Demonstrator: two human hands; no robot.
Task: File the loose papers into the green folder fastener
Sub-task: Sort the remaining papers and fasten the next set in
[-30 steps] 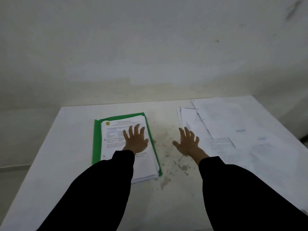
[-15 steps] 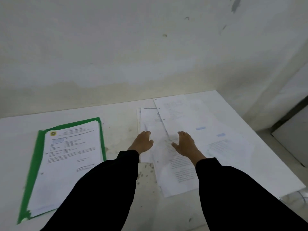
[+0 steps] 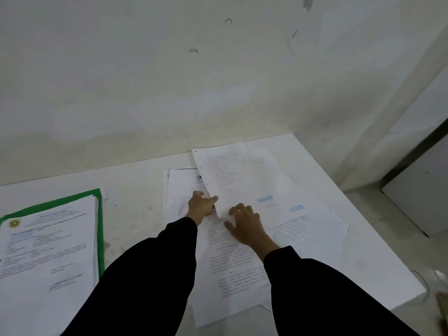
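So both hands are over on the loose papers, which are fanned out messily on the right half of the white bench. The left hand sits right at the edge of the angled top sheet, thumb touching it, but I honestly can't tell if it's pinching it. The right hand rests on the sheets with fingers loosely bent, holding nothing. The green folder lies open well off to the left, with a printed stack on it.
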